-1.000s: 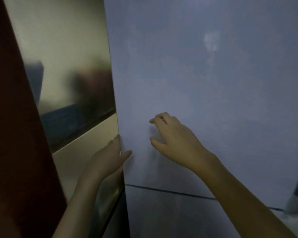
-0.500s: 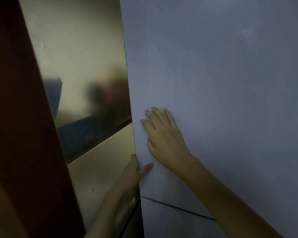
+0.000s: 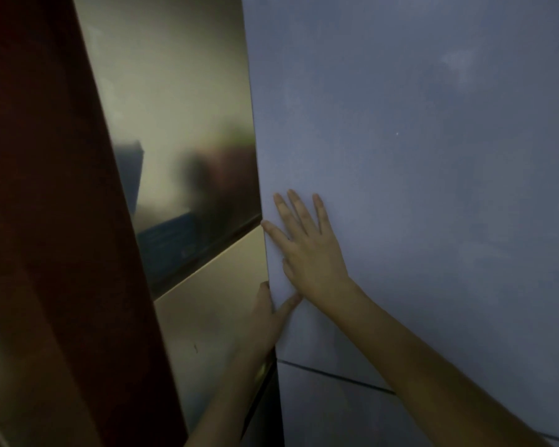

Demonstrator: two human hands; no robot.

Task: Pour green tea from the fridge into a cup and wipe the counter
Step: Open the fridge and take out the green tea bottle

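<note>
A: Where is the door seen?

B: The door takes up the centre and the whole right of the frame, as a flat grey-blue face. Its left edge is traced from the top centre down to the bottom centre. A thin dark seam is drawn across it at the lower centre.

A: How is the left hand placed?

B: The left hand is raised from the bottom centre to that edge. The edge is pinched: the thumb is laid on the front face, and a finger is seen on the far side of the edge. The other fingers are hidden, so how far they are curled cannot be told.

A: And the right hand?

B: The right hand is laid flat on the face, just above the left hand and just beside the edge. Its fingers are held straight and slightly spread, pointing to the top of the frame. Nothing is gripped by it; the face is only pressed or touched.

A: What is seen to the left of the edge?

B: A shiny metal panel is seen at the upper centre-left, with blurred dark shapes mirrored in it. A dark red panel is seen down the far left.
</note>
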